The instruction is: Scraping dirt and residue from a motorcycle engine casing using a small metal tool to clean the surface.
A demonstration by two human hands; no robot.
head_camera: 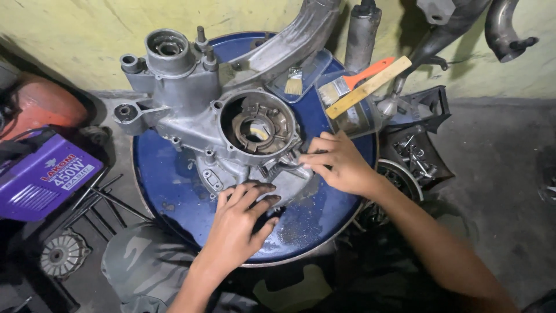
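Note:
A grey metal engine casing point(197, 98) lies on top of a round blue drum point(168, 179). It has a round opening with a stator plate point(258, 124) inside. My left hand point(240, 223) rests flat on the near edge of the casing, fingers spread. My right hand point(341, 165) pinches a small metal part at the casing's right side, just below the round opening. What the fingers grip is mostly hidden.
Two paintbrushes point(362, 87) lie in a clear tray point(353, 116) at the drum's far right; a smaller brush point(293, 81) sits in another tray. A purple box-shaped machine point(46, 174) stands left, thin rods point(98, 203) beside it. A tray of bolts point(414, 153) sits right. Exhaust pipes lean on the yellow wall.

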